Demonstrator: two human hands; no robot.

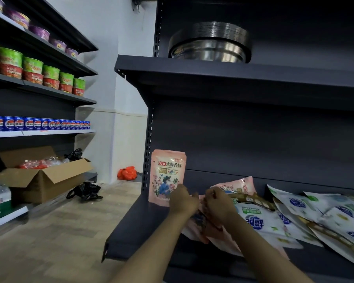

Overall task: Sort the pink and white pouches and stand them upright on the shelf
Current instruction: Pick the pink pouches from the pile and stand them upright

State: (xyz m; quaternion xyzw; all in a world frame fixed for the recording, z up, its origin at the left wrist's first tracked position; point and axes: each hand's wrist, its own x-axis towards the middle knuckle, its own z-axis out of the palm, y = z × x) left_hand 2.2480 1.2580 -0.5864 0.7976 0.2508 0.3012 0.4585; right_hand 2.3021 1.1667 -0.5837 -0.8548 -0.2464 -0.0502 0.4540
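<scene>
Two hands: left hand [183, 200] and right hand [218, 203] close together over the dark shelf [135, 223], fingers curled.
Grip: both hands hold a pink pouch [196, 227] lying flat beneath them; fingers bent round its upper edge, exact finger placement blurred.
Standing pouch: one upright pink pouch [167, 176] just beyond and left of the left hand, against the shelf's left end, printed face toward the camera; whether the left fingertips touch it, cannot tell.
Beyond right hand: another pink pouch [236, 187] tilted on its side, leaning on the pile.
Right of right hand: white pouches [262, 221] with blue lettering, lying flat and overlapping, spreading toward the shelf's right side.
Above hands: metal bowls [209, 43] stacked on the upper shelf board.
Far left of left hand: cardboard box [43, 178] open on a low shelf; blue cans [39, 123] in a row above it; green and red tubs higher up.
</scene>
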